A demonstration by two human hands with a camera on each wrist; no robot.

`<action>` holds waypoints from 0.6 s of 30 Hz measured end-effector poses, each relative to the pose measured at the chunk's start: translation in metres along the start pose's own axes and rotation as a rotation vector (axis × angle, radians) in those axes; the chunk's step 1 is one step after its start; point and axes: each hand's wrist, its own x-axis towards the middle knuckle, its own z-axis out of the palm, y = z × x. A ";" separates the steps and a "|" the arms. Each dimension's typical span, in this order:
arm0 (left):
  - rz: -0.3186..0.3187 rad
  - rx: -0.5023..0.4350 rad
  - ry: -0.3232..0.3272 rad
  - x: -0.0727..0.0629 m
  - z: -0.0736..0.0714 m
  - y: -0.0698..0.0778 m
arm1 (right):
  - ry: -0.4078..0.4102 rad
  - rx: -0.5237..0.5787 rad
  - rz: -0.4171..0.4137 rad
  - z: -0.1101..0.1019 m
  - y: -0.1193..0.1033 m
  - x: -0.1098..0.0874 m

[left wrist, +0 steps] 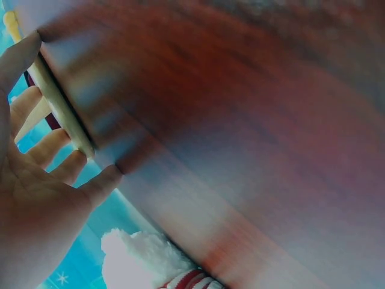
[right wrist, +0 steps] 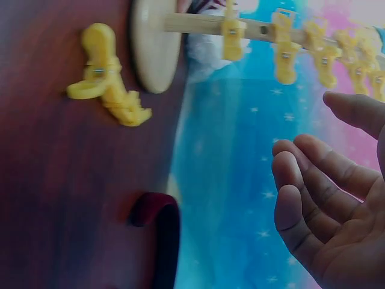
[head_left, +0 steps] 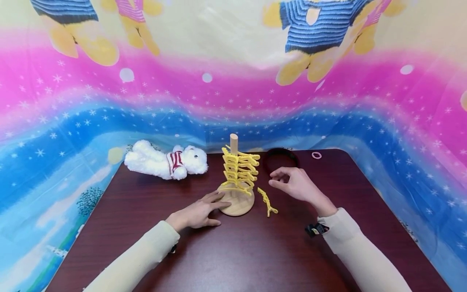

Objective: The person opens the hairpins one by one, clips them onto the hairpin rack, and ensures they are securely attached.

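A wooden stand with a round base and an upright post is in the middle of the table. Several yellow hair clips are clipped along the post, one above another. Another yellow hair clip lies on the tabletop just right of the base, its jaws spread in the right wrist view. My left hand rests with spread fingers at the base's left edge. Raised to the right of the stand, my right hand holds nothing; its fingers are slightly bent, with thumb and fingertips apart.
A white plush bear in a red-striped top lies at the back left. Behind my right hand is a dark headband, and a pink ring-shaped band lies near the back right edge. A printed cloth hangs behind the table.
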 end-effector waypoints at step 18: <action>-0.003 0.004 -0.004 0.000 0.000 0.000 | -0.137 0.017 0.058 0.043 0.034 -0.019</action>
